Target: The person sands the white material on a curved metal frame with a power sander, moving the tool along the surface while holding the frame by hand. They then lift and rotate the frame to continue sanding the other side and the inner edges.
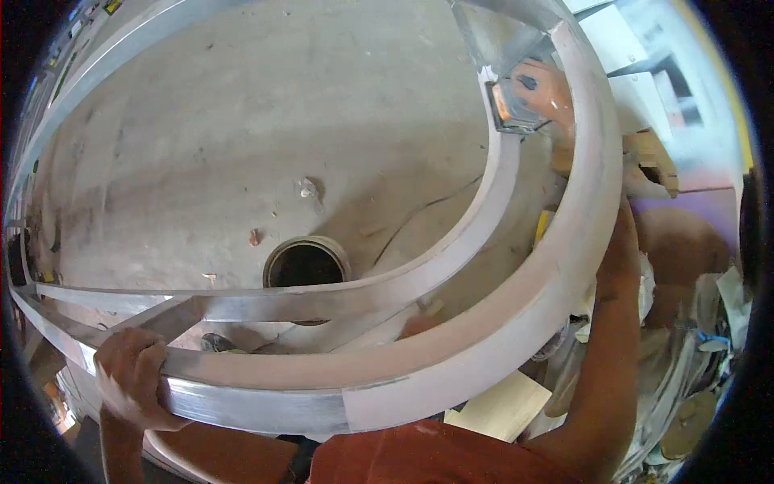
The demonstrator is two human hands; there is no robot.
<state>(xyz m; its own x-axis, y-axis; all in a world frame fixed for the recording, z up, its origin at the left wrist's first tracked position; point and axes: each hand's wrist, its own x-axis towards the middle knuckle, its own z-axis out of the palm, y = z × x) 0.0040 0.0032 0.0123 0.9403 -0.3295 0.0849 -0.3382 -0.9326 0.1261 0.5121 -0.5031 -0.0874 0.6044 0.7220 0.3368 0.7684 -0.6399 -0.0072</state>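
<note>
A large curved metal frame (484, 323) runs across the view, its bends coated in a pale pinkish-grey layer and its straighter parts bare shiny metal. Fingers of my left hand (133, 379) wrap over the outer rail at the lower left, close to a crossbar (165, 316). At the upper right, my right hand (550, 90) reaches past the outer rail and grips a boxy sander (516, 117) with an orange patch. The sander lies against the inner rail (492, 173) near its far end. Its underside is hidden.
Below the frame is a dusty concrete floor (201, 145) with small scraps. An open round bucket (306, 262) stands near the inner rail, and a thin dark cord (419, 211) trails beside it. Crumpled plastic sheeting (685, 363) and cardboard pieces (655, 161) crowd the right side.
</note>
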